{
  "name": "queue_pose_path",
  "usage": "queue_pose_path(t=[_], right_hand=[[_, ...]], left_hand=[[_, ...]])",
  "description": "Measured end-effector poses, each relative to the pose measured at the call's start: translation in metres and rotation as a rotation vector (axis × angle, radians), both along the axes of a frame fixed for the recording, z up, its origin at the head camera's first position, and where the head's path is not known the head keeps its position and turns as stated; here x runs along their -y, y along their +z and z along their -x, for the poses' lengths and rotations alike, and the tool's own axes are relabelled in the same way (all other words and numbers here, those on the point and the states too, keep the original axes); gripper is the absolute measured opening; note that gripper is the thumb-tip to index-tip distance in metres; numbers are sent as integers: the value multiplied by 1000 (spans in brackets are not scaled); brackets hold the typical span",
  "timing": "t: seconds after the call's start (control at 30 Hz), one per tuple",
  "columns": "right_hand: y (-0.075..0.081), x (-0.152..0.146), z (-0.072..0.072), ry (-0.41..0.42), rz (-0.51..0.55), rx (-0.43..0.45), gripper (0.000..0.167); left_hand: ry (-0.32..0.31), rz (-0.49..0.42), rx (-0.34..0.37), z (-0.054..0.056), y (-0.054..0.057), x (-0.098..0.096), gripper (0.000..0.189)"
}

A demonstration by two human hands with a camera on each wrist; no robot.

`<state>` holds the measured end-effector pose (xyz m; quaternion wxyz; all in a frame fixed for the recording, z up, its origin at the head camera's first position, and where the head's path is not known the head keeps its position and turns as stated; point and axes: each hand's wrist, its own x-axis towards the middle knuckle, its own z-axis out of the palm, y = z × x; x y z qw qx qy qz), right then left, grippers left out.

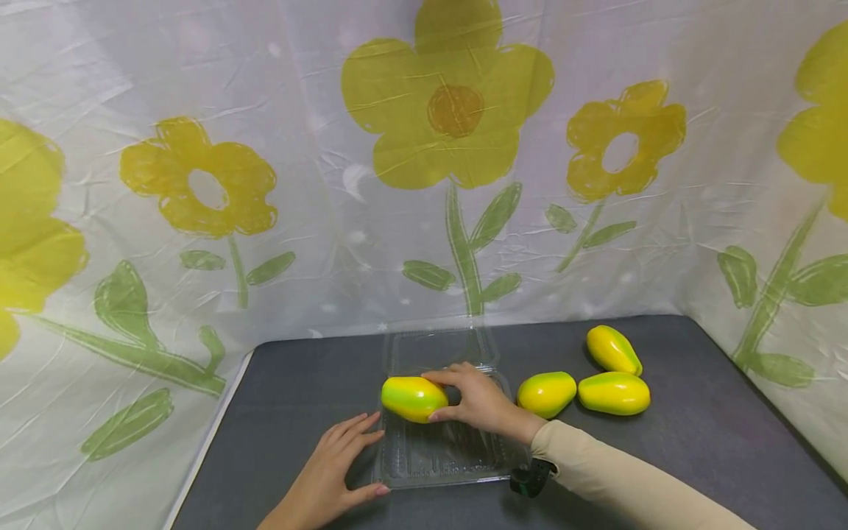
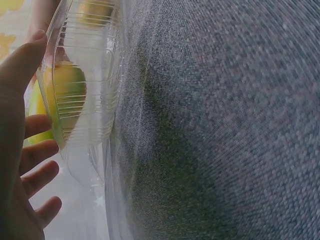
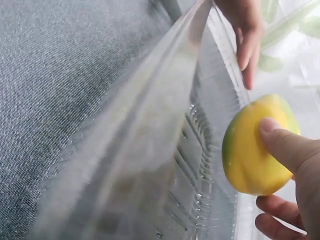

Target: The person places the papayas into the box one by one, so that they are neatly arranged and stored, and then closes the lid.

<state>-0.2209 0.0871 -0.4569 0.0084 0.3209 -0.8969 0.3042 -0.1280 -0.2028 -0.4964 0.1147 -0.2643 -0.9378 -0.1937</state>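
Observation:
My right hand (image 1: 473,397) grips a glossy yellow-green papaya (image 1: 414,399) between thumb and fingers, over the left part of a clear plastic clamshell box (image 1: 450,482). In the right wrist view, the thumb presses on this papaya (image 3: 257,150), above the box's ribbed inside. The box's lid (image 1: 437,350) stands folded back toward the wall. My left hand (image 1: 334,467) is spread at the box's left side, fingers fairly straight. The left wrist view has its fingers (image 2: 40,177) beside the clear wall, with the papaya (image 2: 62,95) showing through.
Right of the box lie three more papayas: one near my right wrist (image 1: 546,394), one beside it (image 1: 614,393) and one behind (image 1: 613,350). A dark grey cloth (image 1: 702,456) covers the table. A flower-printed sheet (image 1: 318,221) hangs behind and at the sides.

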Motion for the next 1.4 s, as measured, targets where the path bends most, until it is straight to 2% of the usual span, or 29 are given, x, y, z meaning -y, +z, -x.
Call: queue_pose_path(t=[0.7, 1.4], right_hand=[[-11, 2, 0, 12, -64, -68, 68], [-20, 5, -1, 13, -53, -40, 66]], left_hand=[[10, 9, 9, 0, 2, -1, 72], [11, 1, 48, 0, 1, -1, 72]])
